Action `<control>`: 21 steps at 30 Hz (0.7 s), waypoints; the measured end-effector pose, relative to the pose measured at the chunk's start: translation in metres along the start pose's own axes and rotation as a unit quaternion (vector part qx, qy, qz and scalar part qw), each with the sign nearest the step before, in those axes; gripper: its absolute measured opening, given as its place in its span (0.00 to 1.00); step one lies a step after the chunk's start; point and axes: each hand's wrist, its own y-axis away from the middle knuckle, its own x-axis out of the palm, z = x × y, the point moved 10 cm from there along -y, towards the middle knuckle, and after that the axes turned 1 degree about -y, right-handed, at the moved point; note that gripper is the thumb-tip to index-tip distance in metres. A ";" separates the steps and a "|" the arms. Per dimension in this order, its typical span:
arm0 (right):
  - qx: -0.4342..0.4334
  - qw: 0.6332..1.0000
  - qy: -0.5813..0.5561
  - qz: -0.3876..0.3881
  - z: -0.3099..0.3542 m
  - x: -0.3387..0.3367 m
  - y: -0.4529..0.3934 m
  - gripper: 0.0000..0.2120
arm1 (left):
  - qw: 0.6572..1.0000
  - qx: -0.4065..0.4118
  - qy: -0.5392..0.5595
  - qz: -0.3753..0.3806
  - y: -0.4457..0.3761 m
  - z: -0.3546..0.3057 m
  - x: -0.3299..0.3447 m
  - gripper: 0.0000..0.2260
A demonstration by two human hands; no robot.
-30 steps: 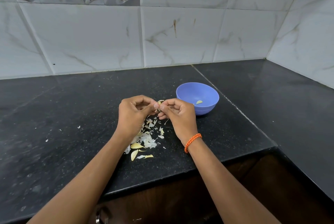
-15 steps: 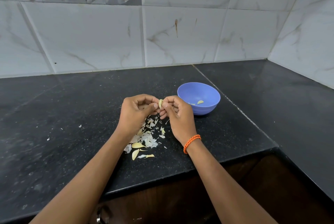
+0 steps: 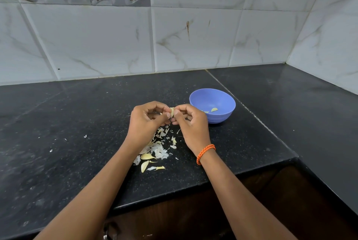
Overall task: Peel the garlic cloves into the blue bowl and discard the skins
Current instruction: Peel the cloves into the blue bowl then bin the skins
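A small pale garlic clove (image 3: 172,111) is pinched between the fingertips of my left hand (image 3: 147,121) and my right hand (image 3: 190,123), a little above the black counter. Just right of my right hand stands the blue bowl (image 3: 222,98), with peeled garlic pieces (image 3: 214,109) lying on its bottom. Under and behind my hands a heap of white and yellowish garlic skins (image 3: 157,148) lies on the counter, with whole cloves (image 3: 145,165) at its near end. An orange braided band circles my right wrist.
The black granite counter (image 3: 77,123) ends at a front edge just below the skin heap, with dark wooden cabinets beneath. White marble tiles close off the back and right side. Tiny skin flecks (image 3: 85,136) dot the counter to the left.
The clove has come up more into sight between my fingertips. Both hands stay in nearly the same place next to the bowl.
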 end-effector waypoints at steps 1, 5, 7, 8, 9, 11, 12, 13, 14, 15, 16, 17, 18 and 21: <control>-0.001 1.000 0.002 -0.004 0.001 -0.001 0.000 0.04 | 1.000 -0.001 0.003 0.003 0.001 0.000 0.001 0.03; -0.010 1.000 0.006 -0.024 0.004 -0.005 0.001 0.02 | 0.999 -0.019 0.038 -0.010 0.000 0.003 -0.001 0.05; -0.026 0.999 0.012 -0.031 0.007 -0.006 0.002 0.01 | 0.998 -0.036 0.049 -0.015 0.000 0.005 -0.003 0.06; -0.035 0.999 0.013 -0.029 0.009 -0.005 0.002 0.01 | 0.998 -0.040 0.046 -0.011 0.000 0.006 -0.002 0.05; -0.043 0.999 0.013 -0.025 0.012 -0.004 0.002 0.01 | 0.998 -0.042 0.043 -0.003 0.001 0.006 0.000 0.04; -0.056 0.998 0.009 -0.015 0.015 -0.002 0.003 0.01 | 0.997 -0.050 0.053 0.005 0.002 0.007 0.002 0.05; -0.062 0.998 0.009 -0.012 0.017 -0.001 0.003 0.01 | 0.996 -0.056 0.065 0.003 0.002 0.008 0.001 0.06; -0.068 0.998 0.011 -0.009 0.018 -0.001 0.004 0.02 | 0.995 -0.062 0.077 0.000 0.002 0.009 0.000 0.06; -0.075 0.997 0.014 -0.007 0.020 0.000 0.005 0.02 | 0.994 -0.065 0.086 -0.001 0.002 0.010 -0.001 0.06; -0.082 0.996 0.018 -0.006 0.021 0.000 0.005 0.02 | 0.994 -0.066 0.091 -0.001 0.002 0.010 -0.001 0.06; -0.086 0.996 0.020 -0.007 0.021 -0.001 0.005 0.02 | 0.994 -0.067 0.092 0.001 0.002 0.010 -0.001 0.06; -0.087 0.996 0.020 -0.008 0.021 -0.001 0.005 0.02 | 0.993 -0.068 0.092 0.002 0.002 0.010 -0.001 0.06; -0.088 0.996 0.020 -0.009 0.021 -0.002 0.005 0.02 | 0.993 -0.069 0.092 0.002 0.002 0.010 -0.001 0.06; -0.101 0.994 0.031 -0.012 0.022 -0.002 0.005 0.02 | 0.994 -0.067 0.088 -0.001 0.001 0.010 -0.002 0.05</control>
